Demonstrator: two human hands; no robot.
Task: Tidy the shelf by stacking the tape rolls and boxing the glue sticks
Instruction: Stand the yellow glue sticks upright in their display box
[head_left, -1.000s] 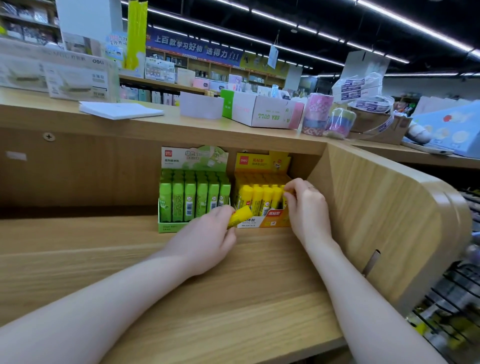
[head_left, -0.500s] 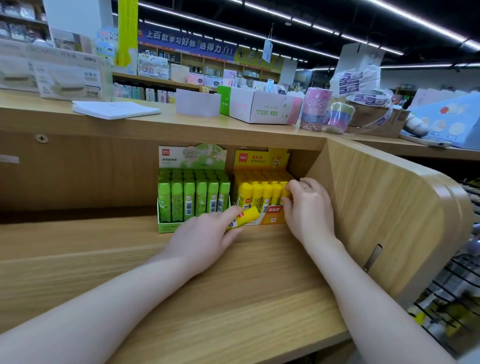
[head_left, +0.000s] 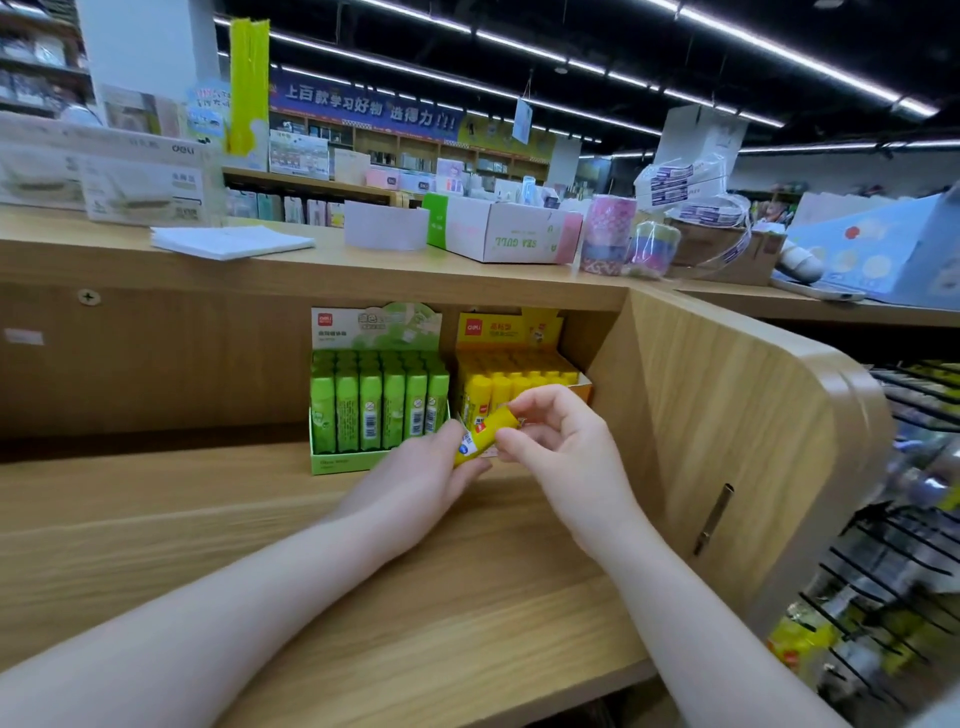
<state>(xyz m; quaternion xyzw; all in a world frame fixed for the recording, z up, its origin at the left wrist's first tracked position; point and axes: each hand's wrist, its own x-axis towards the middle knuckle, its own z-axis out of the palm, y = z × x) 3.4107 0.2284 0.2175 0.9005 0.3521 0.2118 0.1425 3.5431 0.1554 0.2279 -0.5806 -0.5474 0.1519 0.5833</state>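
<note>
I have both hands together in front of the yellow display box (head_left: 582, 387), sharing one yellow glue stick (head_left: 485, 434). My left hand (head_left: 423, 478) grips the lower end of the stick, fingers curled round it, while my right hand (head_left: 561, 441) pinches the upper end between thumb and fingertips. The stick is tilted, its top leaning up and to the right, and it is held just clear of the lower shelf (head_left: 260, 545), right in front of the box's front edge.

Behind my hands, the yellow display box stands against the wooden side panel (head_left: 727, 415) and is filled with upright yellow glue sticks (head_left: 498, 387). Just beside it on the left stands the green display box (head_left: 332, 462), packed with upright green glue sticks (head_left: 379, 405); the two boxes look to be touching or very nearly so.

On the upper shelf (head_left: 311, 275) I see a stack of patterned tape rolls (head_left: 608, 234) standing upright, with a second, shorter bundle of tape rolls (head_left: 652, 249) leaning just beside it. A white carton (head_left: 504, 234) lies to their left, and a flat white pad (head_left: 231, 241) sits further left.
</note>
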